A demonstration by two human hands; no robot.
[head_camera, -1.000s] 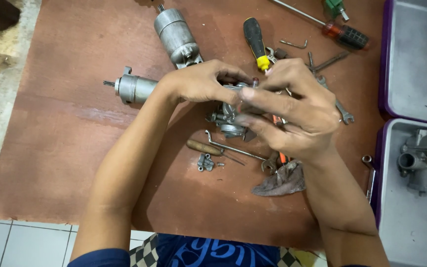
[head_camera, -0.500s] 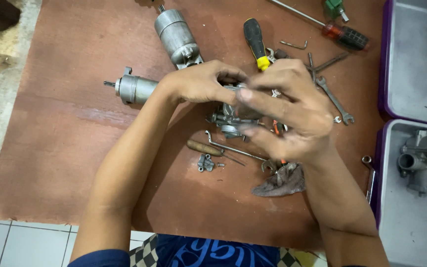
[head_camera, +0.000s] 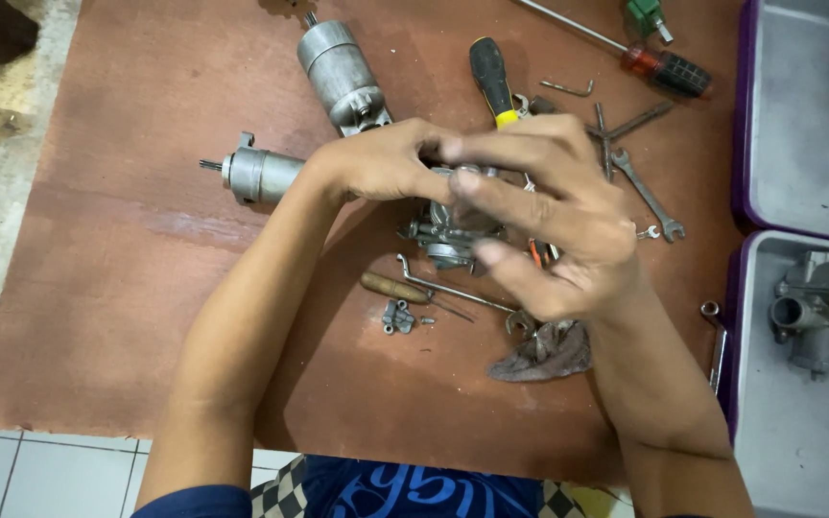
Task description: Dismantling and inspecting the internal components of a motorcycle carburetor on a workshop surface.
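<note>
Near the middle of the brown surface [head_camera: 127, 288], a small grey metal carburettor-like part [head_camera: 453, 230] sits gripped between both hands. The left hand [head_camera: 386, 163] closes on it from ten o'clock; the right hand [head_camera: 549, 221] wraps it from three o'clock, fingers curled over the top. At six o'clock lie a wooden-handled tool [head_camera: 393, 287], loose small fittings [head_camera: 397, 316] and a dirty rag [head_camera: 544, 351]. At twelve o'clock a yellow-and-black screwdriver [head_camera: 491, 77] rests; two cylindrical motors [head_camera: 343, 72] [head_camera: 259, 175] lie toward ten and eleven. A slip could likely drop tiny pieces among the clutter, since the grip hides much of the part.
</note>
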